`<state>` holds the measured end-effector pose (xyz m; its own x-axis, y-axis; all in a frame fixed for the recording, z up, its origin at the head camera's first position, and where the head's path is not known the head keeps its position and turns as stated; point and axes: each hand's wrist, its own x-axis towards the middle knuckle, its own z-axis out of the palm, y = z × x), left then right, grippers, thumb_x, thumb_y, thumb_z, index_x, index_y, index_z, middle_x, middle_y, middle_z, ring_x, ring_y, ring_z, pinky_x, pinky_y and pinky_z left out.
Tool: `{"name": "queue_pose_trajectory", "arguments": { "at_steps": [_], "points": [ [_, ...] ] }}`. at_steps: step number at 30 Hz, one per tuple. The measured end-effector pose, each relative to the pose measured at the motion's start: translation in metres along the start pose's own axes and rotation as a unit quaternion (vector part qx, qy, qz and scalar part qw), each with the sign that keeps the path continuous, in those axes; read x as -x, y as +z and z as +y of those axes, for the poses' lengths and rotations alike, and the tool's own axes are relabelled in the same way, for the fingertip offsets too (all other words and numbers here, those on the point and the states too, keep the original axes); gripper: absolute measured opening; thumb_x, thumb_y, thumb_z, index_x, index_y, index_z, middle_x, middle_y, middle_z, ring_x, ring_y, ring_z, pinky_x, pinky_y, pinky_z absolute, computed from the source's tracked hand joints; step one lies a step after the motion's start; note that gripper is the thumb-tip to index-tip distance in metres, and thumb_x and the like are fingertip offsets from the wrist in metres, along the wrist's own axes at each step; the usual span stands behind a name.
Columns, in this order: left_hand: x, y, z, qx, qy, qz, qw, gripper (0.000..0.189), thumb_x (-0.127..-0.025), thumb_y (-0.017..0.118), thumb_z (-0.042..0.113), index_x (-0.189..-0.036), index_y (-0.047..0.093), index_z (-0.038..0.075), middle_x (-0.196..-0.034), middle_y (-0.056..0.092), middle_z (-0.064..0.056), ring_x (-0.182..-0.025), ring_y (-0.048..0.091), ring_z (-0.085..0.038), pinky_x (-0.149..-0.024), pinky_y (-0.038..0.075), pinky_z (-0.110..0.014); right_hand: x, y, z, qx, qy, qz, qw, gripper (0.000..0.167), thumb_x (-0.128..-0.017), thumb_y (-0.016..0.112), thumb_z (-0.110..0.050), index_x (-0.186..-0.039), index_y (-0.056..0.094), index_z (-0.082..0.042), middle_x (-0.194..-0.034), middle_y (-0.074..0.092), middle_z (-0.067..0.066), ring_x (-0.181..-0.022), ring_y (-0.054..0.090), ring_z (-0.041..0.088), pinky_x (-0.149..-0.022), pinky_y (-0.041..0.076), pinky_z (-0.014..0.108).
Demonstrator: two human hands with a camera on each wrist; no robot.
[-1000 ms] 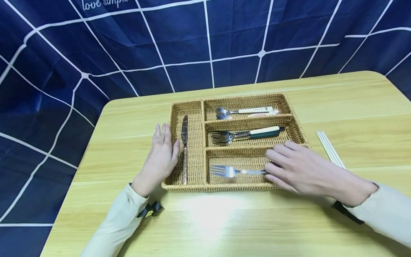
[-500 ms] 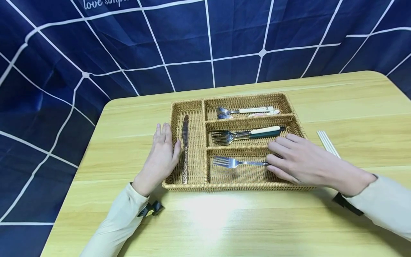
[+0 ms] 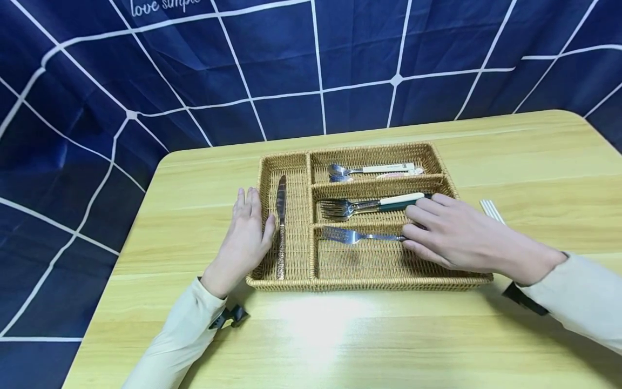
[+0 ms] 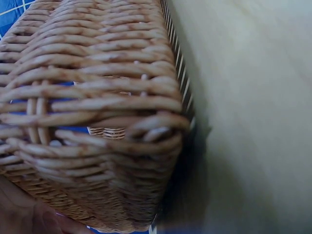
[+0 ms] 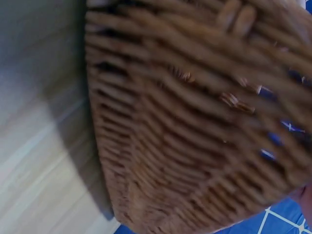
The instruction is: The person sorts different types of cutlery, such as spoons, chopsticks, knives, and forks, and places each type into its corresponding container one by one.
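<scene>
A woven wicker cutlery tray (image 3: 369, 284) with several compartments lies on the table. In the head view my right hand (image 3: 454, 237) pinches the handle end of a silver fork (image 3: 347, 236) over the front right compartment. Its tines point left, close along the divider to the middle compartment. Straight-fingered, my left hand (image 3: 241, 232) rests along the tray's left wall. The left wrist view shows the woven wall (image 4: 97, 102) with part of that hand at the lower left. In the right wrist view the tray's side (image 5: 170, 126) covers most of the hand.
A knife (image 3: 281, 216) lies in the left compartment. More forks (image 3: 340, 208), with cream and dark green handles, fill the middle one. Spoons (image 3: 345, 170) lie in the back compartment. White chopsticks (image 3: 491, 209) lie right of the tray, partly behind my right arm.
My right hand has carried the fork away from the tray's front wall, back to the divider of the middle compartment. My left hand has kept its place.
</scene>
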<state>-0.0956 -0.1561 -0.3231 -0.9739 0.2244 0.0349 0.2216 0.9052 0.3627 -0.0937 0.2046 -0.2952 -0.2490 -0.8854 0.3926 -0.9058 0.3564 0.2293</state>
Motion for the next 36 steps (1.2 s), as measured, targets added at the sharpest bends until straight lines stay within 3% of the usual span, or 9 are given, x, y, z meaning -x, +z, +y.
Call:
{"name": "queue_pose_trajectory", "arguments": {
  "at_steps": [8, 15, 31, 36],
  "points": [
    [0.000, 0.000, 0.000, 0.001, 0.000, -0.002, 1.0000, 0.065, -0.105, 0.032, 0.029, -0.147, 0.010, -0.016, -0.153, 0.011, -0.034, -0.144, -0.001, -0.045, -0.118, 0.006, -0.052, 0.002, 0.004, 0.014, 0.008, -0.001, -0.003, 1.0000, 0.050, -0.106, 0.019, -0.035, -0.080, 0.051, -0.007, -0.081, 0.046, 0.008, -0.070, 0.041, 0.026, -0.058, 0.036, 0.039],
    [0.000, 0.000, -0.001, 0.000, 0.009, 0.000, 1.0000, 0.061, -0.106, 0.026, 0.026, -0.146, 0.008, -0.016, -0.153, 0.009, -0.034, -0.144, -0.003, -0.044, -0.118, 0.005, -0.051, -0.001, 0.006, 0.027, 0.005, -0.015, -0.007, 0.9999, 0.044, -0.106, 0.020, -0.035, -0.078, 0.044, -0.011, -0.076, 0.035, 0.003, -0.067, 0.033, 0.023, -0.057, 0.029, 0.036],
    [-0.002, -0.002, -0.001, -0.059, 0.035, -0.020, 0.9975, 0.066, -0.106, 0.022, 0.034, -0.148, -0.001, -0.011, -0.156, -0.005, -0.029, -0.145, -0.010, -0.039, -0.119, 0.000, -0.046, -0.004, 0.017, 0.053, 0.006, -0.020, -0.011, 0.9997, 0.049, -0.106, 0.020, -0.035, -0.082, 0.054, -0.010, -0.079, 0.044, 0.004, -0.070, 0.040, 0.023, -0.057, 0.033, 0.036],
    [-0.002, -0.001, -0.002, -0.060, 0.040, -0.019, 0.9972, 0.065, -0.106, 0.021, 0.034, -0.148, 0.000, -0.012, -0.156, -0.005, -0.030, -0.145, -0.010, -0.039, -0.119, 0.000, -0.047, -0.006, 0.023, 0.057, 0.009, -0.027, -0.021, 0.9994, 0.047, -0.106, 0.019, -0.035, -0.079, 0.048, -0.012, -0.076, 0.041, 0.003, -0.067, 0.038, 0.022, -0.055, 0.032, 0.035]
  ]
}}
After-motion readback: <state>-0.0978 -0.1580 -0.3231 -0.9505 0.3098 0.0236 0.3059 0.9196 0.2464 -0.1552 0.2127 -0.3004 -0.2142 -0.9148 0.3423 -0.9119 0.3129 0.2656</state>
